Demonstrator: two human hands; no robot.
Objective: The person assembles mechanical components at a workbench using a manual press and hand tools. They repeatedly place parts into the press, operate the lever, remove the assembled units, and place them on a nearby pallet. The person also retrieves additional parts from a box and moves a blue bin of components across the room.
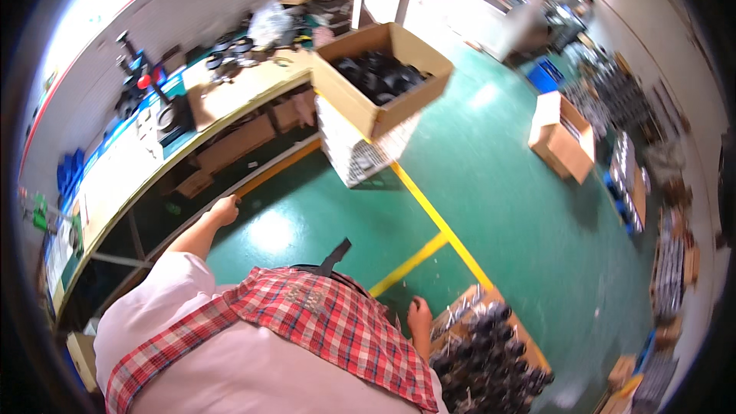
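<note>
My left hand (225, 211) is stretched out to the left, over the floor in front of the workbench (103, 192). Its fingers are curled in, and whatever may be inside them is hidden. Low beside my body, my right hand (419, 314) is nearest to a carton of metal parts with black round ends (491, 345). The fingers there are bent too; a small dark spot shows by them, too blurred to name. Ahead of me a large open carton (414, 111) filled with black parts (379, 77) rests on a white plastic crate (345, 142).
A hand press with a red knob (172, 115) stands on the bench, with a clear plastic bag (272, 24) farther along. Yellow lines (429, 218) cross the green floor. On the right are an open carton (563, 138), a blue bin (545, 74) and stacked metal parts (668, 268).
</note>
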